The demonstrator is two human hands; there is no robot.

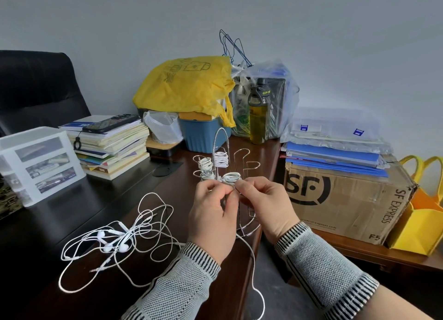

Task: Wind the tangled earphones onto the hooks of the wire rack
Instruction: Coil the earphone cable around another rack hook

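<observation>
winding cord: both hands pinch the white cable point(251, 255) at the wire rack point(221, 151) hook
left hand point(212, 214): pinching
right hand point(262, 203): pinching
tangled earphones point(119, 238): at 8 o'clock, nearer the left hand

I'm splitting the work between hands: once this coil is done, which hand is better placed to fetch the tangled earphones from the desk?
Left, probably. The tangled earphones lie on the desk on the left hand side, while the right hand would have to cross over. Both now pinch cable at the wire rack.
</observation>
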